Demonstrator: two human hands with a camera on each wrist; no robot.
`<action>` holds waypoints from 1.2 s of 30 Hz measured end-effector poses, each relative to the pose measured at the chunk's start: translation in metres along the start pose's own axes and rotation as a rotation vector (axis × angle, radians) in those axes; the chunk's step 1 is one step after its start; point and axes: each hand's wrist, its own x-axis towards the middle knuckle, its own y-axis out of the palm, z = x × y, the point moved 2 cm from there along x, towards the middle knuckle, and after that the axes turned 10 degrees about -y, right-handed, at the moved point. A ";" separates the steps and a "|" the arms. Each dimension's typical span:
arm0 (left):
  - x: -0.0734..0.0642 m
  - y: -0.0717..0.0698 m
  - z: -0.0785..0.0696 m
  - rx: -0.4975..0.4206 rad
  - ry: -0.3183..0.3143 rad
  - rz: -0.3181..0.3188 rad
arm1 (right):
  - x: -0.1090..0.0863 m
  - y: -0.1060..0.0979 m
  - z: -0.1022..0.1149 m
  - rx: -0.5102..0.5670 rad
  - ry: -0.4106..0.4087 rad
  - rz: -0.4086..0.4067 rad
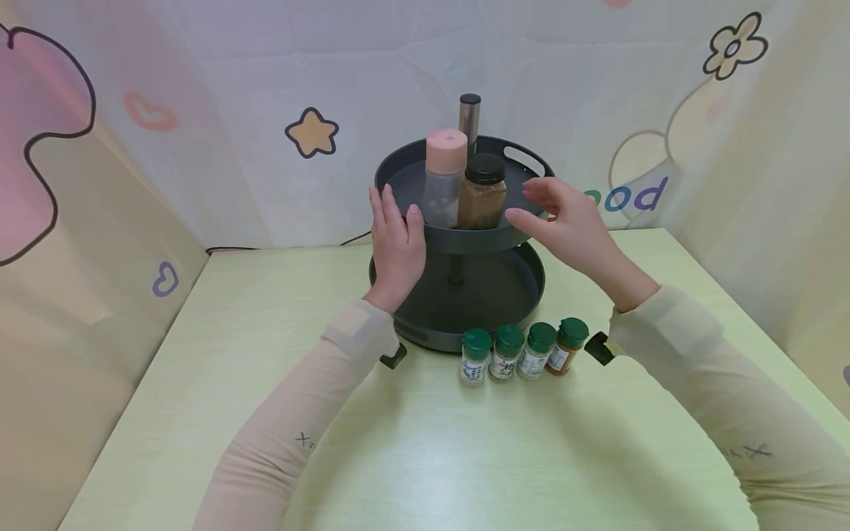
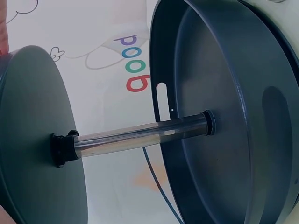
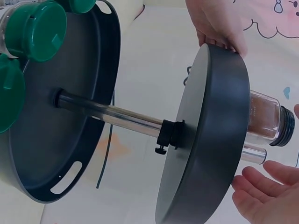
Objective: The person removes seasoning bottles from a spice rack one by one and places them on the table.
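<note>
A dark two-tier round rack has an upper tray [image 1: 438, 240] and a lower tray [image 1: 465, 306], joined by a metal pole [image 2: 140, 137]. My left hand [image 1: 398, 247] rests against the left side of the upper tray, its fingers reaching up to the rim. By the right rim, my right hand [image 1: 574, 225] has its thumb and fingers spread apart, holding nothing; in the right wrist view its fingers [image 3: 264, 186] lie close to the tray's edge. On the upper tray stand a pink-capped clear bottle [image 1: 445, 181] and a black-lidded jar of brown contents [image 1: 483, 195].
Several small green-capped spice jars [image 1: 508, 354] stand in a row before the lower tray. The pole's top [image 1: 469, 110] rises behind the bottle. A dark cable [image 1: 355, 238] runs behind the rack on the pale table [image 1: 279, 317], near the printed curtain [image 1: 252, 147].
</note>
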 end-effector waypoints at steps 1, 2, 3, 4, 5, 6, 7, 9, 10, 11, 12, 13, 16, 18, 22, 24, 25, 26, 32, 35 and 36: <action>0.000 0.000 0.000 -0.001 0.002 -0.003 | 0.001 0.001 0.000 -0.001 0.004 0.003; 0.000 0.000 0.000 -0.002 0.003 -0.006 | 0.002 0.002 0.001 -0.001 0.008 0.007; 0.000 0.000 0.000 0.000 0.003 -0.008 | 0.002 0.002 0.002 -0.002 0.009 0.010; 0.000 0.001 0.000 0.000 0.004 -0.011 | 0.003 0.003 0.002 -0.001 0.010 0.015; 0.000 0.001 0.000 0.002 0.005 -0.015 | 0.004 0.004 0.003 -0.001 0.012 0.020; -0.001 0.001 0.000 0.002 0.005 -0.018 | 0.005 0.005 0.003 -0.001 0.012 0.023; -0.001 0.001 0.000 0.003 0.007 -0.021 | 0.006 0.005 0.003 -0.002 0.012 0.025; -0.001 0.002 0.001 0.003 0.007 -0.026 | 0.007 0.007 0.004 -0.011 0.009 0.029; -0.001 0.002 0.000 0.002 0.007 -0.028 | 0.008 0.008 0.004 -0.015 0.007 0.031; -0.001 0.002 0.000 0.001 0.007 -0.030 | 0.009 0.009 0.004 -0.018 0.004 0.029; -0.001 0.002 0.000 -0.001 0.006 -0.031 | 0.010 0.010 0.004 -0.021 0.003 0.026; -0.001 0.002 0.000 -0.002 0.005 -0.032 | 0.011 0.011 0.003 -0.023 0.003 0.024; -0.002 0.002 -0.001 -0.008 0.003 -0.038 | 0.014 0.014 0.004 -0.029 0.014 0.019; -0.002 0.003 -0.001 -0.008 0.004 -0.043 | 0.015 0.016 0.004 -0.033 0.024 0.012; -0.004 0.003 -0.002 -0.001 0.005 -0.057 | 0.018 0.021 0.005 -0.052 0.029 -0.007; -0.004 0.003 -0.002 0.004 0.002 -0.058 | 0.019 0.023 0.005 -0.062 0.024 -0.017; -0.004 0.004 -0.002 0.006 0.001 -0.059 | 0.020 0.024 0.005 -0.067 0.022 -0.022; -0.004 0.004 -0.002 0.007 -0.001 -0.059 | 0.020 0.025 0.005 -0.069 0.020 -0.027; -0.005 0.004 -0.003 0.011 0.000 -0.063 | 0.023 0.029 0.006 -0.091 0.017 -0.055; -0.004 0.004 -0.003 0.010 0.003 -0.062 | 0.025 0.031 0.006 -0.110 0.019 -0.069; -0.004 0.004 -0.003 0.010 0.003 -0.062 | 0.025 0.032 0.006 -0.117 0.018 -0.075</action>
